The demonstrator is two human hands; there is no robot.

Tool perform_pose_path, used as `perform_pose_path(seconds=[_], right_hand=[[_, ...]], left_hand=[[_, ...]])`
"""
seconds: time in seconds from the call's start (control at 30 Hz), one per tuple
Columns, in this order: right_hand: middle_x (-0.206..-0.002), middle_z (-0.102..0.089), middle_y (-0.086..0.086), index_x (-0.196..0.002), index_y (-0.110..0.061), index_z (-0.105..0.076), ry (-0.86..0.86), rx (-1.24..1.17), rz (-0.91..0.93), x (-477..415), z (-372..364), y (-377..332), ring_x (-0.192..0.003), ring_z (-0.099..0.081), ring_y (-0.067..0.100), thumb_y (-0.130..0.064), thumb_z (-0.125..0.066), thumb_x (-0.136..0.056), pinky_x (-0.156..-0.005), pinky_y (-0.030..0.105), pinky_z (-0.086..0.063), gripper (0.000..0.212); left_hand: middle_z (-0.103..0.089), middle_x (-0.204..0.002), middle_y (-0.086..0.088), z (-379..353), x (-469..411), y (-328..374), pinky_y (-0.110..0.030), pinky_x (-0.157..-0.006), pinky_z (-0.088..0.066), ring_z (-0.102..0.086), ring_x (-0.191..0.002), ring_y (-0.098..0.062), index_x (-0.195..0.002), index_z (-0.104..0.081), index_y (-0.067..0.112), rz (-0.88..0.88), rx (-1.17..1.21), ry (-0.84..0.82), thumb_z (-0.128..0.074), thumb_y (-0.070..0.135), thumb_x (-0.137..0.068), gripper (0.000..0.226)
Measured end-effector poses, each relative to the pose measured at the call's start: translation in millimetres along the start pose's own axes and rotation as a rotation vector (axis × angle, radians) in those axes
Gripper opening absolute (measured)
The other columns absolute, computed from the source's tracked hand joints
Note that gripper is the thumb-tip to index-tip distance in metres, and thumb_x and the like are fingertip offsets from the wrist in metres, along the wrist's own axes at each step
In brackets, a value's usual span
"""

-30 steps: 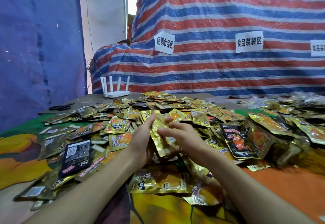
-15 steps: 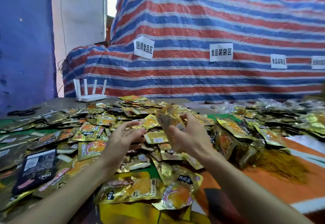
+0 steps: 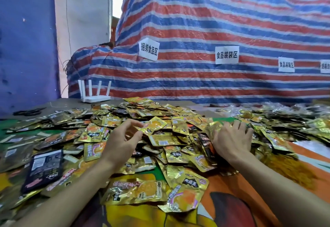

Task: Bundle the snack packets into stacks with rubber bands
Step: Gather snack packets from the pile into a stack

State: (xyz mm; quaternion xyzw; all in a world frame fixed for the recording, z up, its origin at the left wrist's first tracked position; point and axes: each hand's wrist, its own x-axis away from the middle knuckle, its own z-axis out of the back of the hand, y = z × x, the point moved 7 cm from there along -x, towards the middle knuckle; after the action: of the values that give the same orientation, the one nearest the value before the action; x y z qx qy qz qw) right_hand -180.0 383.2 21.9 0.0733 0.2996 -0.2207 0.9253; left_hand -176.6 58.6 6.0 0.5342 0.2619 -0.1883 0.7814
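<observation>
Packets [image 3: 175,154] — crinkled gold foil rectangles

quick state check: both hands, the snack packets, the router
left hand: pinches a corner of one orange-gold packet
orange-gold packet: tilted up above the pile
right hand: palm down on the pile, hold unclear
packet pile: loose, no band visible
router: on the table, antennas up
</observation>
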Motion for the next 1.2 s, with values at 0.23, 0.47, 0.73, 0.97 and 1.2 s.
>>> perform_pose_path(seconds=[0.23,0.47,0.73,0.97,1.2], right_hand=[[-0.135,-0.057,0.009,-0.132,-0.016,-0.057,0.058,-0.416,0.309,15.6,30.6,-58.6,-0.124,-0.048,0.029,-0.044,-0.052,-0.093,-0.104,0.046,-0.04,0.048],[-0.152,-0.034,0.014,-0.154,-0.023,-0.026,-0.712,-0.42,0.546,52.3,-18.5,-140.7,-0.139,-0.033,0.035,-0.043,-0.055,-0.079,-0.112,0.056,-0.034,0.083],[-0.128,-0.053,0.011,-0.13,-0.015,-0.049,-0.409,-0.342,0.481,51.6,-24.9,-146.7,-0.122,-0.046,0.033,-0.022,-0.049,-0.095,-0.104,0.048,-0.042,0.035],[-0.103,-0.072,0.004,-0.118,-0.019,-0.067,-0.146,-0.561,0.41,50.5,-0.7,-132.2,-0.096,-0.065,0.027,-0.007,-0.054,-0.089,-0.074,0.038,-0.056,0.034],[-0.084,-0.067,0.004,-0.099,-0.011,-0.062,0.014,-0.88,0.324,46.7,15.3,-121.1,-0.072,-0.062,0.029,-0.018,-0.057,-0.098,-0.06,0.038,-0.051,0.009]], left_hand=[[-0.055,-0.117,0.002,19.8,-15.1,-15.2,-0.048,-0.1,-0.045,-0.052,-0.11,-0.019,-0.113,-0.057,0.029,0.137,-0.639,-0.103,-0.064,0.019,-0.083,0.032],[-0.034,-0.148,-0.007,-3.3,6.1,-48.0,-0.047,-0.114,-0.025,-0.029,-0.14,-0.029,-0.148,-0.033,0.027,0.346,-0.901,-0.669,-0.053,0.047,-0.075,0.079],[-0.03,-0.153,-0.004,-9.5,8.6,-49.8,-0.048,-0.12,-0.015,-0.028,-0.142,-0.027,-0.152,-0.022,0.022,0.309,-0.87,-0.725,-0.065,0.068,-0.067,0.106],[-0.051,-0.127,-0.001,-9.6,0.4,-44.2,-0.043,-0.095,-0.052,-0.054,-0.112,-0.021,-0.136,-0.042,0.018,0.305,-0.874,-0.666,-0.078,0.055,-0.069,0.084],[-0.052,-0.097,-0.004,-12.3,-2.2,-34.5,-0.034,-0.061,-0.045,-0.056,-0.089,-0.024,-0.112,-0.043,0.016,0.173,-1.041,-0.587,-0.059,0.011,-0.083,0.033]])
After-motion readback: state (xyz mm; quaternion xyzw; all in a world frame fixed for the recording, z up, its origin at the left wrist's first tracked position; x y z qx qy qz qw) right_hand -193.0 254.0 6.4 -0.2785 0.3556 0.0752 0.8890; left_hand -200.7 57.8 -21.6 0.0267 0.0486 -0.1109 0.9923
